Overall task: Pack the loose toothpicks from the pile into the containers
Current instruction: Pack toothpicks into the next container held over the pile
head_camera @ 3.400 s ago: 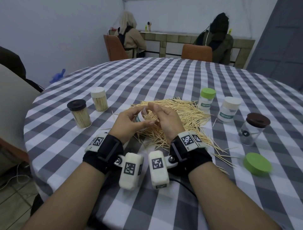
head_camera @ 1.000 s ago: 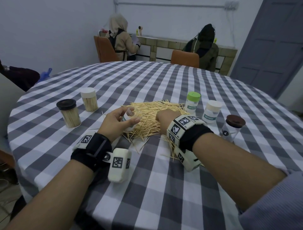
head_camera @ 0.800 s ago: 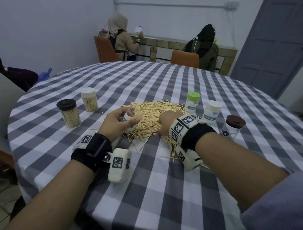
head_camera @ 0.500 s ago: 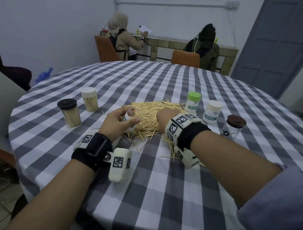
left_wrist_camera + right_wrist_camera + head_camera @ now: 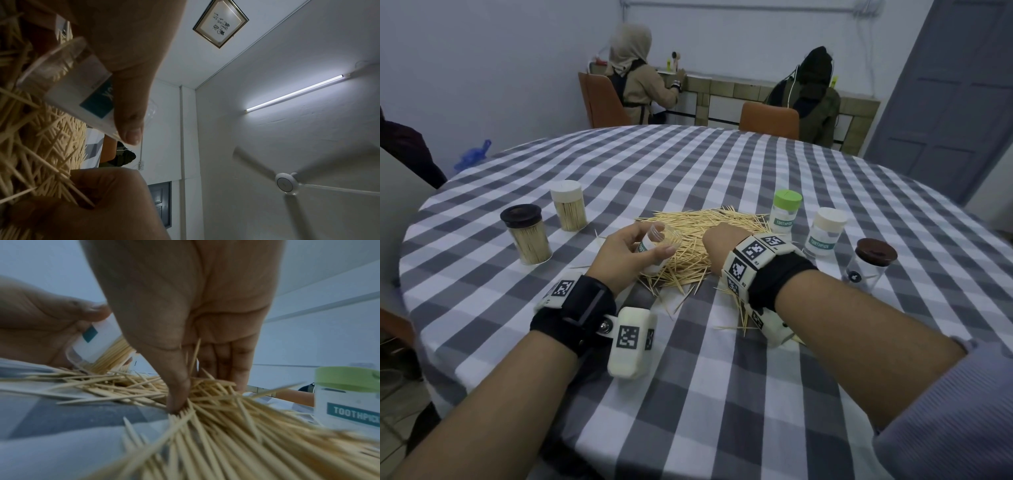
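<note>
A pile of loose toothpicks (image 5: 698,233) lies mid-table on the checked cloth (image 5: 688,377). My left hand (image 5: 650,241) grips a small open container (image 5: 652,245) with a white and teal label, tilted at the pile's left edge. The right wrist view shows toothpicks inside this container (image 5: 96,340). My right hand (image 5: 714,240) is down in the pile, its fingertips hidden in the head view. From the right wrist, the thumb (image 5: 176,394) and fingers (image 5: 226,369) pinch a bunch of toothpicks (image 5: 226,426), one of them sticking up between them.
Two full jars stand at the left, one dark-lidded (image 5: 525,236) and one white-lidded (image 5: 569,205). To the right of the pile are a green-lidded container (image 5: 786,212), a white-lidded one (image 5: 825,233) and a brown-lidded clear jar (image 5: 871,265). Stray toothpicks (image 5: 736,325) lie under my right wrist. Two people sit at the far counter.
My right hand left the container's mouth and went down into the pile, where it has shifted only slightly over the last second. My left hand still holds the container.
</note>
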